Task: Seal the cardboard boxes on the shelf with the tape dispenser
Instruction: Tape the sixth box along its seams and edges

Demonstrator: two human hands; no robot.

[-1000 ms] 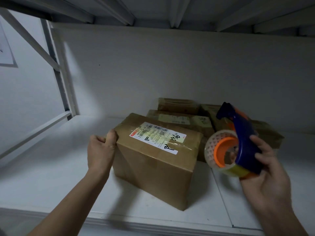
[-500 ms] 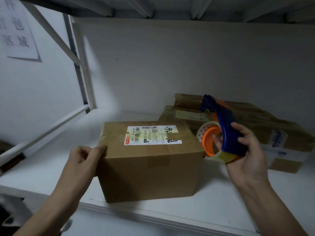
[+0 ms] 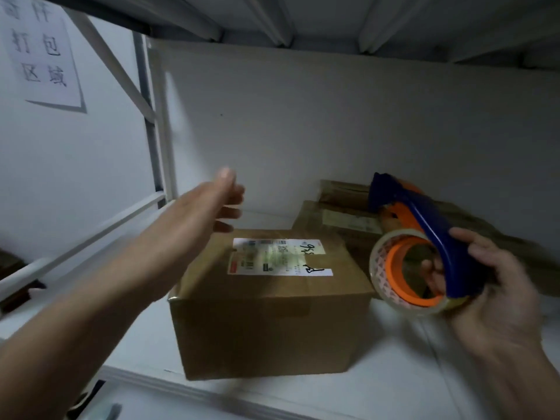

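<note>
Left hand spread flat, hovering over the labelled cardboard box, box on the white shelf just below it, right hand gripping the blue-and-orange tape dispenser beside the box, more cardboard boxes behind that hand.

dim, cool light | left hand motion-blurred | wide-angle bending at edges | soft shadows

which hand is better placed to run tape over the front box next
Right. The right hand grips the tape dispenser, just off the right edge of the front box. The left hand is open and empty, raised above the box's back left corner, so it probably suits steadying the box better.
</note>
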